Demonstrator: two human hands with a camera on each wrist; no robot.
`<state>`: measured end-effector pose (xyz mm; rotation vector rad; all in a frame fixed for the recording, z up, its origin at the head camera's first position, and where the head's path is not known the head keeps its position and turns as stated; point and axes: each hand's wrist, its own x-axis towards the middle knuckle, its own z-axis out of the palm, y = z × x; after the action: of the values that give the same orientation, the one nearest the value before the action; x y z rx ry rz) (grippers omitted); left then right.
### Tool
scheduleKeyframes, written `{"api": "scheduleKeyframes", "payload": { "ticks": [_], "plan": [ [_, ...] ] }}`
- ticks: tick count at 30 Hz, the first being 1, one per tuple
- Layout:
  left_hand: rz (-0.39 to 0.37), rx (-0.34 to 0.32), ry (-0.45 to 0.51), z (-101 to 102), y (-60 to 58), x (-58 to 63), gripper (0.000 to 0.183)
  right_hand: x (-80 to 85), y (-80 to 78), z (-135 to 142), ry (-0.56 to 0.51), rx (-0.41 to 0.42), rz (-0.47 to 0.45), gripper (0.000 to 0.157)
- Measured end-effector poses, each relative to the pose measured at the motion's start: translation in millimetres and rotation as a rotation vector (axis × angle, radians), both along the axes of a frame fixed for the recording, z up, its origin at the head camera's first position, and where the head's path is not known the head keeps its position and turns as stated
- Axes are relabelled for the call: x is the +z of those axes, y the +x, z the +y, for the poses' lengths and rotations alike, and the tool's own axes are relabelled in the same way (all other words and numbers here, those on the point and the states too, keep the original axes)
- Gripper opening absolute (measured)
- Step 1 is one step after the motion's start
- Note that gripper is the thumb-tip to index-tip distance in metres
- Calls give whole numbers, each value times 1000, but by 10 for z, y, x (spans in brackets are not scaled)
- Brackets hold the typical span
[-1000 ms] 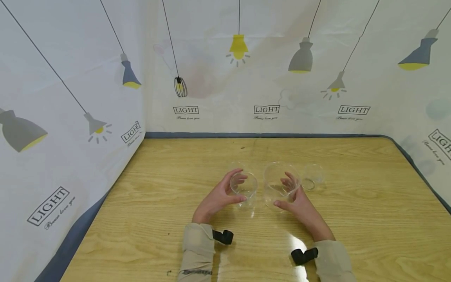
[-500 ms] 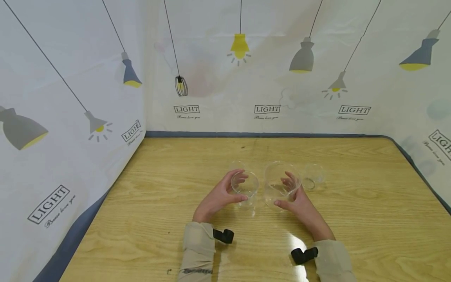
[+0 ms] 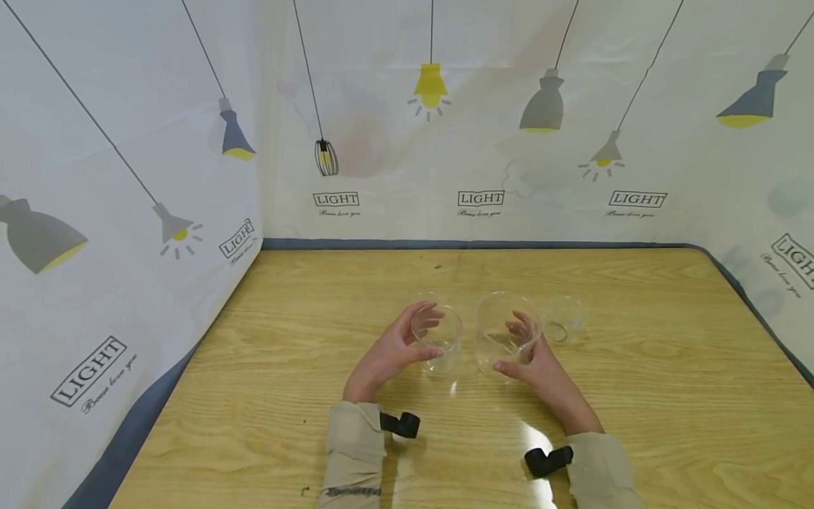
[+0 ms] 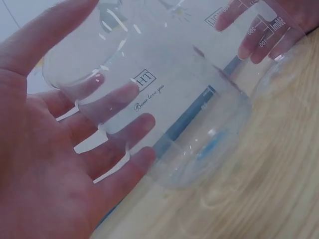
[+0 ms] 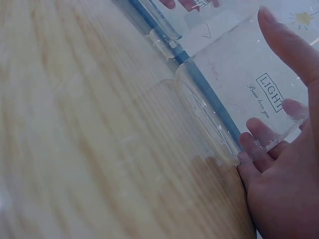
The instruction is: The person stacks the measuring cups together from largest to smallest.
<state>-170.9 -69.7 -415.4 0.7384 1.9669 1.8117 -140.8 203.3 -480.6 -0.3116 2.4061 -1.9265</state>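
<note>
In the head view my left hand point(image 3: 391, 350) holds a small clear beaker point(image 3: 446, 362) from its left side, with the thumb across the near side and the fingers behind. To its right, a larger clear beaker point(image 3: 491, 338) is gripped by my right hand point(image 3: 540, 367) from the right, thumb in front. White marks including 500ml show on the larger beaker point(image 4: 274, 25) in the left wrist view. Its base is close over the wood in the right wrist view. The two beakers stand side by side with a narrow gap.
A small clear glass vessel point(image 3: 569, 311) stands on the wooden table point(image 3: 668, 396), right of the larger beaker. Another clear rim point(image 3: 427, 293) shows behind my left hand, mostly hidden. A white lamp-printed sheet point(image 3: 394, 162) encloses the table at the back and sides.
My left hand and the small beaker have shifted slightly left and away from me over the last half second. My right hand and the larger beaker stay in place.
</note>
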Motion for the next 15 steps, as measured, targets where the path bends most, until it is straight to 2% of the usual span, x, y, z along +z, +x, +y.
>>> {"api": "scheduleKeyframes", "payload": {
  "ticks": [6,10,11,15],
  "plan": [
    [6,86,-70,2,-65,-125,71,9,5,5,-10,3,-7,87],
    [21,108,-85,-10,-83,-149,74,12,8,7,-12,4,-4,87],
    [22,111,-90,-15,-85,-137,75,16,12,6,-11,3,-4,87],
    [26,97,-87,-21,-32,56,72,29,23,-1,-6,-1,1,87]
  ]
}}
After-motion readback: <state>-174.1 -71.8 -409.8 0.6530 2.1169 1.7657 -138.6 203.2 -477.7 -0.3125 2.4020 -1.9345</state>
